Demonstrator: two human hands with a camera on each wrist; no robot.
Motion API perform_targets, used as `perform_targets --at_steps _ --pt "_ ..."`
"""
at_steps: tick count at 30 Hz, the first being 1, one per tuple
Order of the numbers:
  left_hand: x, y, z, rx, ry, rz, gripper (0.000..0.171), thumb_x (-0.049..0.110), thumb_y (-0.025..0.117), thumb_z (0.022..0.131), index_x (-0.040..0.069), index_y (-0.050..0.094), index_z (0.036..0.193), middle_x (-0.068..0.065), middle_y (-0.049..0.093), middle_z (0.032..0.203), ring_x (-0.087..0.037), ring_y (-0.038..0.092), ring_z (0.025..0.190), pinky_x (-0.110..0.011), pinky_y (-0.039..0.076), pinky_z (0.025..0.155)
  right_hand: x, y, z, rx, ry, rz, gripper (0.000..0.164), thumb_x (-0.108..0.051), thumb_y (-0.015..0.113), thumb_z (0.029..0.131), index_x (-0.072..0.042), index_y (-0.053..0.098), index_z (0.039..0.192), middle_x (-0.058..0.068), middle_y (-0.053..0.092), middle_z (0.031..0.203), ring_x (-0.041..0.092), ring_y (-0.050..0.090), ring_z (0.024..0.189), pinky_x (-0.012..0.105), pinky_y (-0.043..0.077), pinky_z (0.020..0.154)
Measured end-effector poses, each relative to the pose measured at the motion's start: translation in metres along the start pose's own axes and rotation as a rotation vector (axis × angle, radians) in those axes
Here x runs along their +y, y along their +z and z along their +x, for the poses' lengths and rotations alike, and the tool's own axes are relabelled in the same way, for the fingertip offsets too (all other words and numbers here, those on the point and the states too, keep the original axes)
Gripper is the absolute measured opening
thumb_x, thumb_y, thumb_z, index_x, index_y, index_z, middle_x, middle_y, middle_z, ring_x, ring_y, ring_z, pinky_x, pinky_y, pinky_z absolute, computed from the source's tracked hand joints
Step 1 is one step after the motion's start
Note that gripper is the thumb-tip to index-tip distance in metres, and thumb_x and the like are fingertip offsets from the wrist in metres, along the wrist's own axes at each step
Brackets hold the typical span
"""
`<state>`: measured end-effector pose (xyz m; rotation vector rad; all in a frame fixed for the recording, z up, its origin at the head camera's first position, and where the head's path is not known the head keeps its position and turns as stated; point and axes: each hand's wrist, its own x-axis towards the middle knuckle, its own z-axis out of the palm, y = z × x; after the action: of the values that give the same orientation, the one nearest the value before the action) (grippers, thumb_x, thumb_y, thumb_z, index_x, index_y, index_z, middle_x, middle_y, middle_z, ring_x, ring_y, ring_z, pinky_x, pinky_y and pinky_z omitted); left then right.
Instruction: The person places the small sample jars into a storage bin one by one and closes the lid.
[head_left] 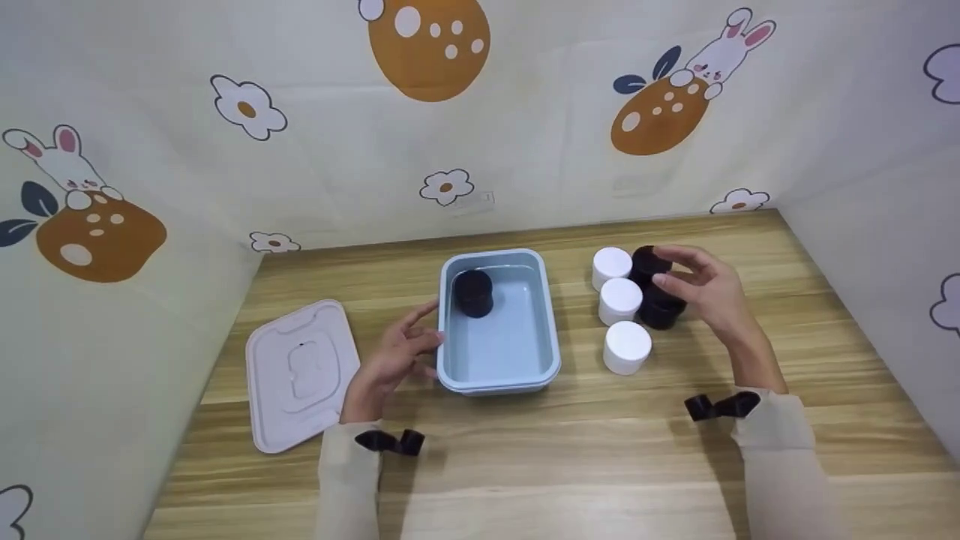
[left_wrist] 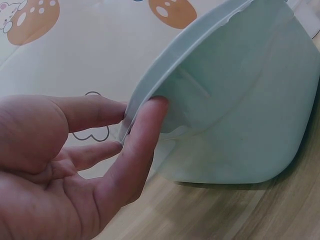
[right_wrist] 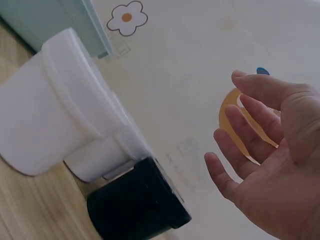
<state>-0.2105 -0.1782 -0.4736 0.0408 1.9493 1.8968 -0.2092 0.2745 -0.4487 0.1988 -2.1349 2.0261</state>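
My left hand [head_left: 397, 351] is at the left side of a light blue plastic bin [head_left: 555, 322], its thumb and fingers on the rim. In the left wrist view, the fingers [left_wrist: 150, 125] pinch the rim, with one lying against the outer wall. Inside the bin, toward the back left, stands a black round jar [head_left: 474, 294]. My right hand [head_left: 709, 292] hovers over two black jars [head_left: 661, 309], thumb and fingers apart and nothing between them. Part of the black jars is hidden behind it in the head view.
Three white jars, the front one [head_left: 627, 348] nearest me, stand in a column between the bin and the black jars. A pale lid [head_left: 304, 375] lies flat on the wooden table [head_left: 525, 465] at left. Patterned cloth walls [head_left: 337, 165] rise behind and at both sides.
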Motion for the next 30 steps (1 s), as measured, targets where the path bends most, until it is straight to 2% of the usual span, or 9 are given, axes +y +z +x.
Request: perform_targets --at_steps 5,11,14,17,21,24,26,30 --pt "-0.001 0.001 0.0 0.008 0.003 0.002 0.068 0.006 0.064 0.094 0.013 0.035 0.155 -0.016 0.069 0.109 -0.019 0.068 0.087 -0.032 0.06 0.052 0.014 -0.014 -0.001 -0.005 0.002 -0.02 0.046 -0.004 0.076 0.087 0.008 0.06 0.128 -0.01 0.07 0.118 0.007 0.068 0.11 0.013 0.056 0.09" --pt "-0.001 0.001 0.0 0.01 -0.003 0.011 0.067 0.006 0.063 0.095 0.013 0.035 0.155 -0.017 0.069 0.111 -0.019 0.068 0.09 -0.033 0.061 0.054 0.036 -0.03 -0.004 -0.002 -0.002 0.071 0.045 0.004 0.072 0.088 0.013 0.056 0.128 -0.004 0.071 0.118 0.008 0.066 0.113 0.015 0.056 0.093" --pt "0.0 0.001 0.0 0.008 -0.003 0.017 0.067 0.006 0.062 0.095 0.014 0.035 0.155 -0.018 0.069 0.112 -0.019 0.068 0.091 -0.031 0.06 0.054 0.044 -0.036 -0.006 0.011 0.014 0.061 0.048 0.003 0.072 0.088 0.012 0.055 0.132 -0.005 0.07 0.121 0.006 0.063 0.116 0.015 0.053 0.097" --pt "0.0 0.001 0.0 0.002 -0.001 0.019 0.067 0.007 0.063 0.095 0.014 0.035 0.156 -0.02 0.069 0.114 -0.02 0.068 0.092 -0.031 0.06 0.053 0.05 -0.039 -0.007 -0.042 0.082 0.022 0.058 0.001 0.072 0.088 0.006 0.048 0.141 -0.003 0.063 0.131 0.005 0.058 0.121 0.013 0.05 0.099" --pt "-0.001 0.0 0.0 -0.009 0.001 0.02 0.067 0.007 0.062 0.096 0.013 0.034 0.156 -0.021 0.068 0.115 -0.021 0.068 0.093 -0.03 0.06 0.054 0.058 -0.039 -0.007 -0.151 0.177 -0.071 0.072 -0.001 0.073 0.088 0.001 0.036 0.15 0.011 0.045 0.147 -0.001 0.053 0.121 0.009 0.048 0.098" --pt "-0.002 0.0 0.0 -0.007 -0.001 0.019 0.067 0.007 0.061 0.096 0.013 0.033 0.156 -0.021 0.068 0.114 -0.021 0.068 0.093 -0.029 0.06 0.054 0.062 -0.038 -0.007 -0.194 0.207 -0.137 0.079 -0.004 0.075 0.087 0.001 0.032 0.152 0.017 0.038 0.152 -0.007 0.05 0.119 0.007 0.045 0.099" --pt "-0.002 0.0 0.0 -0.003 -0.002 0.01 0.067 0.006 0.061 0.096 0.013 0.034 0.156 -0.02 0.069 0.113 -0.021 0.068 0.092 -0.029 0.06 0.054 0.063 -0.038 -0.007 -0.202 0.22 -0.158 0.08 -0.006 0.076 0.086 0.001 0.031 0.152 0.013 0.041 0.15 -0.009 0.049 0.118 0.005 0.043 0.1" --pt "-0.001 0.0 0.001 -0.002 0.003 0.003 0.067 0.006 0.061 0.095 0.013 0.034 0.156 -0.02 0.069 0.112 -0.02 0.069 0.09 -0.028 0.06 0.053 0.063 -0.038 -0.007 -0.19 0.227 -0.168 0.077 -0.006 0.077 0.086 0.003 0.034 0.149 -0.007 0.049 0.136 -0.011 0.049 0.117 0.004 0.041 0.1"
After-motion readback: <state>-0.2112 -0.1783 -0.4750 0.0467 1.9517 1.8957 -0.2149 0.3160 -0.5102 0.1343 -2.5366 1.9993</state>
